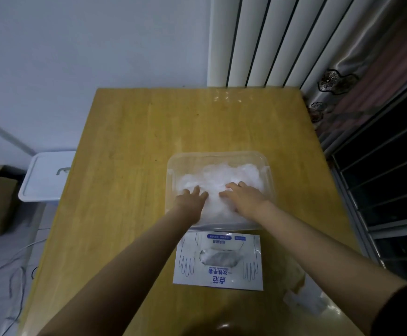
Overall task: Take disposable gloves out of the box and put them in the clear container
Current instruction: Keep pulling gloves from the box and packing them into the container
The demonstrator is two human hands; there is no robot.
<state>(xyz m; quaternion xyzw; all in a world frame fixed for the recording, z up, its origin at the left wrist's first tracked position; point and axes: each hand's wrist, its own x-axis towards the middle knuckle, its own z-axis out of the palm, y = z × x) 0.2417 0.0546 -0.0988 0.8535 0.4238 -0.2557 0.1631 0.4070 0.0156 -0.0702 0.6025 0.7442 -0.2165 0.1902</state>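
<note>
Step in hand, judged: tamping down heap.
- Clear container (217,155) at centre of frame, on tabletop (137,141).
- Gloves (222,175): white crumpled pile filling container, highest toward its far side.
- Left hand (191,198) and right hand (242,196): flat, fingers spread, palms pressing on pile, gripping nothing.
- Box (218,275) just below container, lower centre; something pale shows in its slot.
- Advice: press evenly, middle first, then corners. Ease off slowly, since thin film likely springs back. Don't let light container slide.
</note>
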